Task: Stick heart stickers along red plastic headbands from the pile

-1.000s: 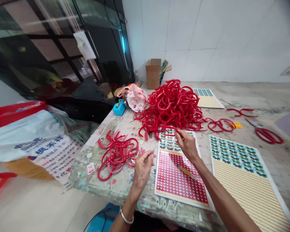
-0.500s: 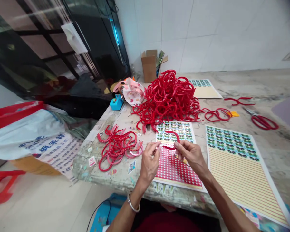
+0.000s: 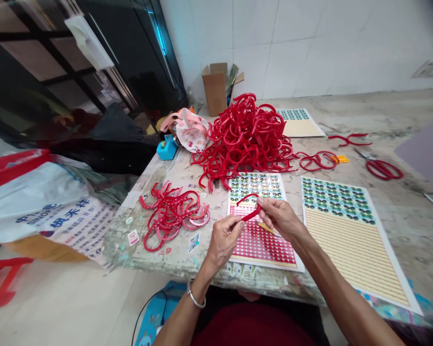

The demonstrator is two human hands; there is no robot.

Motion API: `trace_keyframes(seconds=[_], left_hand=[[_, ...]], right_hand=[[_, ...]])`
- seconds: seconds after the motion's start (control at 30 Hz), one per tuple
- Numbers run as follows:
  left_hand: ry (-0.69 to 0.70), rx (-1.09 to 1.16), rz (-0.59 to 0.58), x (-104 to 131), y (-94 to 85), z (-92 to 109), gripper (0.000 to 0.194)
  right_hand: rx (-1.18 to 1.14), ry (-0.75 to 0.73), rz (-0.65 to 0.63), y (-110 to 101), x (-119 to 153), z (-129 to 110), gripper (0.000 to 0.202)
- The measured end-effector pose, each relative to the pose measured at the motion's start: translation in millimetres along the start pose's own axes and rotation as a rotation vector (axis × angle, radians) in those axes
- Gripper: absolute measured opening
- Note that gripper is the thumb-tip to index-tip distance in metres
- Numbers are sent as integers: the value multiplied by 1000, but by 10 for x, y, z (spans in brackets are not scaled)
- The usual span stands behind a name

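A thin red headband (image 3: 251, 214), bent in a curve, is held between my two hands above the sticker sheets. My left hand (image 3: 223, 240) pinches its lower end between thumb and fingers. At the bend, my right hand (image 3: 281, 218) grips it with thumb and fingertips. Beneath them lies a sheet of red and white stickers (image 3: 267, 250), overlapped at its far end by green and blue printed stickers (image 3: 254, 185). A small yellow tool (image 3: 266, 227) rests on the sheet, partly covered by my right hand.
A tall heap of red headbands (image 3: 248, 137) stands behind; a smaller pile (image 3: 175, 214) lies left. To the right are another sticker sheet (image 3: 350, 240) and red-handled scissors (image 3: 384, 169). A blue tape dispenser (image 3: 167, 148), floral bag (image 3: 191, 130) and cardboard box (image 3: 215, 91) stand at the back.
My left hand has closed on the headband's lower end, which it was only near before. The headband has tilted between my hands. The whole view has shifted slightly.
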State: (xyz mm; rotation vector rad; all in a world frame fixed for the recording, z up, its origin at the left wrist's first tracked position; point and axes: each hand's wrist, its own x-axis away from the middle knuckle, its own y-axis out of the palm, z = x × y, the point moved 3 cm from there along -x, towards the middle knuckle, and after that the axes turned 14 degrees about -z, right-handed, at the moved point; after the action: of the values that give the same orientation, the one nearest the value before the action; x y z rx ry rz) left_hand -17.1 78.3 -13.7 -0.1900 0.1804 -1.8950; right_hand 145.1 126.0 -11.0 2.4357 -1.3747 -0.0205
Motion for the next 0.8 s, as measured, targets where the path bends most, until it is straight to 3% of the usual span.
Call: trace_keyframes(seconds=[0.07, 0.2, 0.3, 0.43, 0.63, 0.8], left_hand=[[-26, 54, 108, -3, -55, -51, 20], [-58, 117, 357, -1, -176, -249, 20], [-91, 108, 411, -13, -166, -418, 19], [-129, 94, 441, -63, -94, -551, 19], [-129, 79, 482, -124, -128, -549, 19], [-141, 85, 472, -43, -126, -530, 18]], right_hand=[[212, 10, 8, -49, 35, 9, 40], [992, -51, 224, -209, 261, 181, 29], [1295, -51, 231, -239, 421, 457, 20], [1333, -50, 255, -210, 482, 634, 11], [1136, 34, 262, -255, 358, 455, 5], [1134, -62, 204, -226, 162, 403, 12]])
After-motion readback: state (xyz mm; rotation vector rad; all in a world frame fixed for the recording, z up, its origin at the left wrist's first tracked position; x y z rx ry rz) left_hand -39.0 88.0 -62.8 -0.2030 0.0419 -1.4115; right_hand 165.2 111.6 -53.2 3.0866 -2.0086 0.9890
